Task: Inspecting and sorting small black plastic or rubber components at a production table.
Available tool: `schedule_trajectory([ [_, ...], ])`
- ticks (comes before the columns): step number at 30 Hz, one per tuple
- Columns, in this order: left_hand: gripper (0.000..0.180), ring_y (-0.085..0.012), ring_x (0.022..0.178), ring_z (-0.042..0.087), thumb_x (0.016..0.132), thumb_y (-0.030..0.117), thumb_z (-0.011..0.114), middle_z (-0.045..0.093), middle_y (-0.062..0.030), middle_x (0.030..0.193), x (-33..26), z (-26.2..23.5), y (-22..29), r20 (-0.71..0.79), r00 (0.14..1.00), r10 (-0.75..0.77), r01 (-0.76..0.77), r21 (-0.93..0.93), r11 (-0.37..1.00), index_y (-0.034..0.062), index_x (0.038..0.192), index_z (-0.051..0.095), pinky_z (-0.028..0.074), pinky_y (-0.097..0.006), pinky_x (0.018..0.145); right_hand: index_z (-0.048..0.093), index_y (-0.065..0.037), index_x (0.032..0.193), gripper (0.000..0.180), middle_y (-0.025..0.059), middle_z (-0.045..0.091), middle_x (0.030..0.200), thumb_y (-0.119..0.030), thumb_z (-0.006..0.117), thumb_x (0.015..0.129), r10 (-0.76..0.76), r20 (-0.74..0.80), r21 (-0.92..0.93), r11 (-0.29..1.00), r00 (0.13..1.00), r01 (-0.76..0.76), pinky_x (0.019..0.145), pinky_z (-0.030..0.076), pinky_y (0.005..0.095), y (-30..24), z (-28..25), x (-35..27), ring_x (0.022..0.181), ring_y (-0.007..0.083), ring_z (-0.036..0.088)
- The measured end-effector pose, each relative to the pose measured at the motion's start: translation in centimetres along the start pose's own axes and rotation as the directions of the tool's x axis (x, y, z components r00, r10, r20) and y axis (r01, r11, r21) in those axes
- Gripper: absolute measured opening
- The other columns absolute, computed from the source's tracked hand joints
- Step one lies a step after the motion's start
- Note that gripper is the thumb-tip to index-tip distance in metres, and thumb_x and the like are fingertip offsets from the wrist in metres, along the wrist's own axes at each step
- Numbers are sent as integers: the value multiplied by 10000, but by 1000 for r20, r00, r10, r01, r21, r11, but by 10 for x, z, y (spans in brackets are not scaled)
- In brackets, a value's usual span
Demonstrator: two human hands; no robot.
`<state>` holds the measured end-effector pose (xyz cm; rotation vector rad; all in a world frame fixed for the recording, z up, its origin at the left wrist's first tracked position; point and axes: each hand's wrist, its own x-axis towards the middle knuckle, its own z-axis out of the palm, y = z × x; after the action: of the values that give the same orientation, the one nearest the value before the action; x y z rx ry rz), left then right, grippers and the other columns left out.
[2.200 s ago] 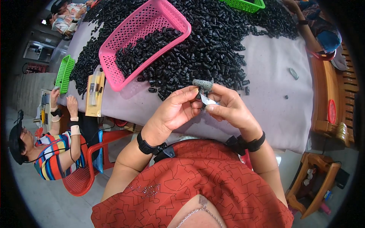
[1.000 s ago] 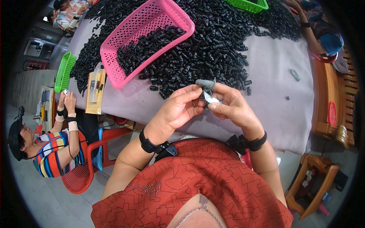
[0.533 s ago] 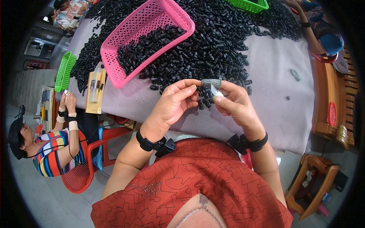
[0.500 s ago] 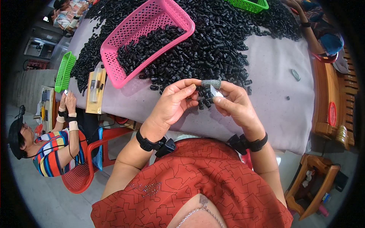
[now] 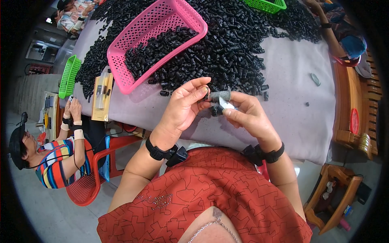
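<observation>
Ahead of my left hand (image 5: 184, 107) and right hand (image 5: 247, 115), the heap of small black plastic parts (image 5: 239, 44) and the pink perforated plastic basket (image 5: 156, 40) block the way (bare grey cloth-covered table (image 5: 300, 109) lies rightward).

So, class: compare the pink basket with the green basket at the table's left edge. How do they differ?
The pink basket is larger and lies tilted on the heap of black parts, holding many of them; the green basket is smaller and hangs at the table's left edge, and no parts show in it. Both are perforated plastic.
</observation>
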<state>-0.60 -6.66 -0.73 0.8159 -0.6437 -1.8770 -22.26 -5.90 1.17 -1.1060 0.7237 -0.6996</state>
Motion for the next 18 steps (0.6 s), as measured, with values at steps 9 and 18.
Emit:
schedule_trajectory([
  [9, 296, -113, 882, 634, 925, 149, 631, 652, -21, 994, 1, 2, -9, 56, 995, -85, 91, -110, 990, 63, 1202, 576, 530, -260, 772, 463, -38, 1363, 513, -39, 515, 750, -144, 650, 898, -36, 14, 121, 992, 999, 34, 515, 365, 192, -2, 6, 4, 615, 29, 442],
  [18, 332, -120, 921, 628, 939, 167, 612, 644, -38, 1066, 0, 8, -11, 83, 990, -111, 120, -121, 985, 55, 1247, 559, 533, -274, 794, 482, 3, 1320, 472, -34, 535, 756, -145, 643, 903, -36, 20, 69, 997, 999, 35, 518, 370, 195, -5, 7, 4, 616, 34, 449],
])
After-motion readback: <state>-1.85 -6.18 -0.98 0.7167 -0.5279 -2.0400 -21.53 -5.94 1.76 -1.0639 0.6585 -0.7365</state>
